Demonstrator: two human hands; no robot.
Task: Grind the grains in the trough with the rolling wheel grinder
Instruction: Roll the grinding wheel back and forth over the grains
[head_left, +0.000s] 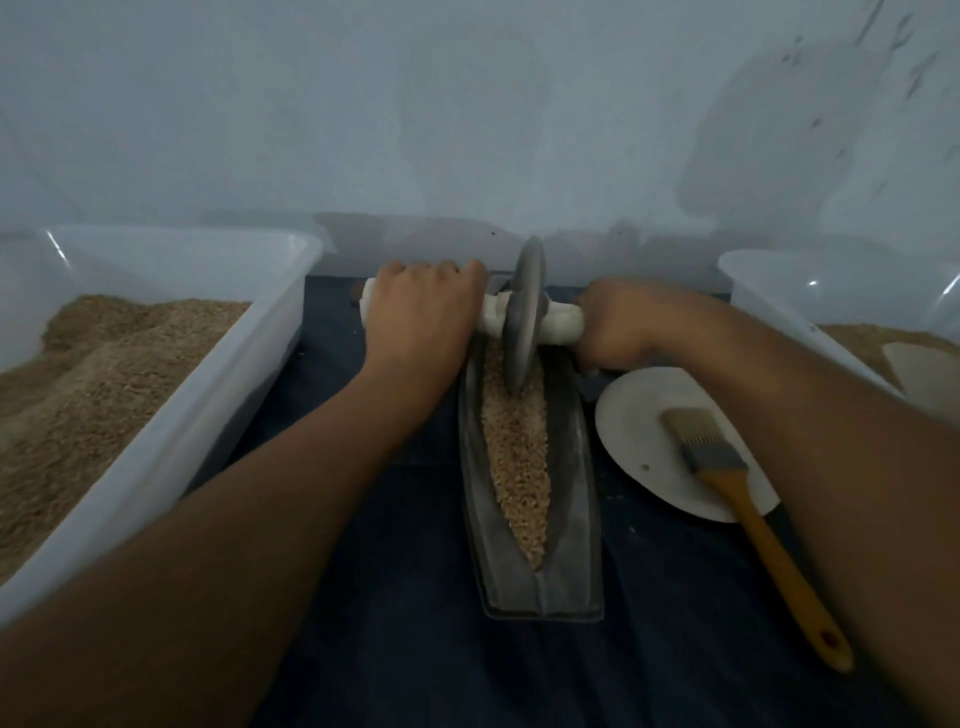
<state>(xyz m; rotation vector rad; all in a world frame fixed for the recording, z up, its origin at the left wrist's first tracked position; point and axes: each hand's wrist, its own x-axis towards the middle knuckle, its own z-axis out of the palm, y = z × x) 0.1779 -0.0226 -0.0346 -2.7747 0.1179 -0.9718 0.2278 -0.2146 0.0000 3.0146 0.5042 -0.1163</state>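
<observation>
Head view: at frame centre, left hand (423, 306) and right hand (621, 325) curl fingers around the white axle (558, 325); between them the grey stone wheel (524, 317) stands in the grain-filled grey trough (574, 467).

the wheel (523, 317) is dull grey on a white-wrapped axle (558, 325), standing in a dark grey trough (571, 467) filled with a pale tan, speckled strip of grains (517, 457). the table (415, 649) is covered in dark navy cloth, and the two tubs, left (171, 405) and right (769, 280), are translucent white with sandy brown meal inside. the brush (748, 499) has pale bristles, a grey ferrule and a mustard-yellow handle with a red spot near its end, lying on a white plate (639, 441) before a pale blue-grey wall (467, 104).
</observation>
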